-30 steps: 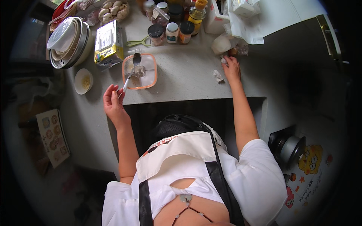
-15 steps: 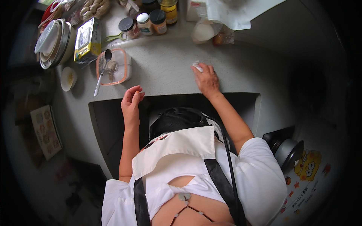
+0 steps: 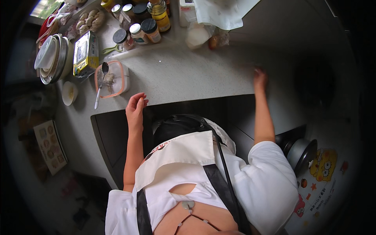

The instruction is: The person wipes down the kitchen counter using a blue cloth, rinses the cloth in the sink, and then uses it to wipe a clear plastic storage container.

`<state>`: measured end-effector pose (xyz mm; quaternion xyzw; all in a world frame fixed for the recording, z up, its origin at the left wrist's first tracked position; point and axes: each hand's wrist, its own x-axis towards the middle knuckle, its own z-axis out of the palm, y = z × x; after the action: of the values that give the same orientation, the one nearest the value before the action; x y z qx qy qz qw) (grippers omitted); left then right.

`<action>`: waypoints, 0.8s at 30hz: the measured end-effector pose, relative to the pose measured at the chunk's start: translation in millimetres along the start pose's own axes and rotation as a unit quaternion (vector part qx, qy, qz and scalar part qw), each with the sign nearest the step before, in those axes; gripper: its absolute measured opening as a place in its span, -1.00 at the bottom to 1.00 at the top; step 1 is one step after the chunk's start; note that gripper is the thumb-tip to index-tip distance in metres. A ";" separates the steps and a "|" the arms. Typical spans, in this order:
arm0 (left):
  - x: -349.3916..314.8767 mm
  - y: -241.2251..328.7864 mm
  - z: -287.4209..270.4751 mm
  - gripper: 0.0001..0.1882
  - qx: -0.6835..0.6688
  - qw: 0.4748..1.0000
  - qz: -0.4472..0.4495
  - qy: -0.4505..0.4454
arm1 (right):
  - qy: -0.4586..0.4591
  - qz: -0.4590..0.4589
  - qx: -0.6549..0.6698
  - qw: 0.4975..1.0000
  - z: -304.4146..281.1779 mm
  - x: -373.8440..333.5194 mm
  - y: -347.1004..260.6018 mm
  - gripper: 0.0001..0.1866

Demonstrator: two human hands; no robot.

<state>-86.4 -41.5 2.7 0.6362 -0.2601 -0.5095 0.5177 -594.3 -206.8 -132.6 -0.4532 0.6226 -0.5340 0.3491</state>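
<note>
My left hand (image 3: pixel 135 109) hovers at the counter's front edge, its fingers loosely curled and apart, with nothing visible in them. Close to it on the left is a clear square container (image 3: pixel 124 78) with an orange rim, some pale brown stuff inside. A spoon (image 3: pixel 98 96) with a white handle and dark bowl rests across that container. Over to the right, my right hand (image 3: pixel 260 80) is low over the grey counter (image 3: pixel 196 78). Motion smears its fingers, so whatever they hold cannot be made out.
Left of the container are a small white bowl (image 3: pixel 69 94), a pack of wipes (image 3: pixel 86 55) and stacked bowls (image 3: pixel 58 58). Jars (image 3: pixel 150 30), a green peeler (image 3: pixel 112 49) and plastic bags (image 3: pixel 197 36) stand along the back. A pot (image 3: pixel 301 154) is at the lower right.
My right hand has swept rightward along the counter; the white crumpled wad it held is no longer discernible. My left hand has stayed nearly in place. The view has shifted slightly.
</note>
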 end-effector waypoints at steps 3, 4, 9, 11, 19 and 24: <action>-7.4 -15.4 -21.3 -0.79 0.017 0.999 -0.031 0.021 | 0.055 -0.097 -0.416 0.903 -30.7 -8.8 -5.0 -0.81; -8.6 -19.2 -26.6 -0.79 0.012 0.999 -0.047 0.024 | 0.073 -0.100 -0.508 0.852 -33.6 -15.8 -9.8 -0.80; -3.9 -20.9 -24.4 -0.79 0.019 0.997 -0.071 -0.012 | -0.038 -0.149 -0.373 0.915 94.7 -128.4 -80.6 -0.84; 2.5 -16.9 -14.9 -0.78 0.025 0.997 -0.060 -0.047 | -0.178 -0.273 -0.390 0.861 133.4 -164.2 -97.2 -0.79; 16.9 -7.9 -11.9 -0.78 0.038 0.996 -0.010 -0.075 | 0.026 -0.119 -0.417 0.901 28.1 -86.1 -58.4 -0.82; -3.7 -37.4 -25.5 -0.79 0.013 0.997 -0.064 -0.029 | 0.080 -0.123 -0.484 0.863 44.9 -80.1 -50.4 -0.85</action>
<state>-71.7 -16.0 -31.9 0.6434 -0.2404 -0.5565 0.4676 -515.7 -148.3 -95.5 -0.5934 0.7680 -0.2386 -0.0337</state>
